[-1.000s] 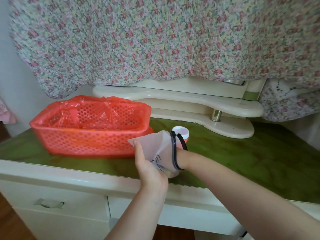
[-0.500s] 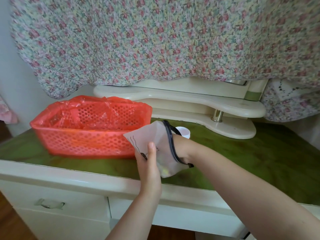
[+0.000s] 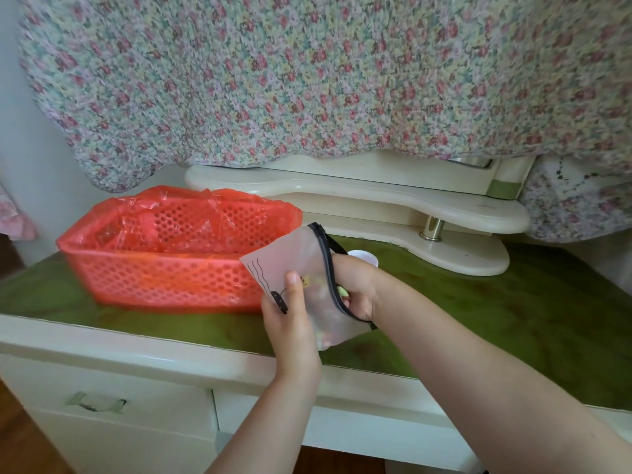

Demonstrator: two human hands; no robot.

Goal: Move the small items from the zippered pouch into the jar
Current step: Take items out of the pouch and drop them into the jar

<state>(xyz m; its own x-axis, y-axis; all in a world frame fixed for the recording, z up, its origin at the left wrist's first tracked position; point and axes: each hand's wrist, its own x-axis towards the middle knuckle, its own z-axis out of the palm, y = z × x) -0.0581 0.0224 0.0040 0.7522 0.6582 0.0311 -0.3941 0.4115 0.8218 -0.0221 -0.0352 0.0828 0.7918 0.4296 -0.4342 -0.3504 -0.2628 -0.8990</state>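
Observation:
A frosted translucent zippered pouch [image 3: 301, 268] with a black zipper edge is held up over the green tabletop [image 3: 496, 313]. My left hand [image 3: 290, 323] grips its lower left side, thumb pressed on the front. My right hand [image 3: 355, 289] is at the pouch's open mouth, its fingers closed around small coloured items [image 3: 342, 293] that show yellow-green and pink. More small items show faintly through the pouch's bottom. Just behind my right wrist stands the jar [image 3: 364, 257]; only its white rim shows.
A red perforated basket [image 3: 164, 271] lined with red plastic film stands to the left of the pouch. A cream curved shelf [image 3: 410, 206] on a metal post is behind. A floral cloth [image 3: 307, 80] hangs over the back. Drawers [image 3: 102, 405] lie below the front edge.
My right hand has drawn back out of the pouch to its mouth, holding small items. The pouch has tilted and shifted slightly up and right in my left hand.

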